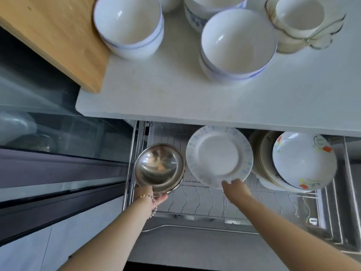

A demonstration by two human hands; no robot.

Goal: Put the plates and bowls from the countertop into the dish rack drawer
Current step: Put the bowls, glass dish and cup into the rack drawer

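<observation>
The wire dish rack drawer (197, 200) is pulled out below the white countertop (175, 94). My left hand (150, 195) grips a stack of steel bowls (159, 167) from underneath, over the drawer's left side. My right hand (235, 187) pinches the near rim of a white plate with a pale blue pattern (218, 155), held tilted above the rack's middle. On the drawer's right, a flowered white bowl (302, 159) leans on stacked plates (259, 153). White bowls with blue rims (129, 24) (237, 44) stand on the countertop.
A wooden cutting board (58, 36) overhangs the countertop's left edge. A blue-patterned bowl stack (197, 14) and cream dishes with dark rims (300, 24) stand at the back. Left of the drawer is a dark glass appliance front (58, 143).
</observation>
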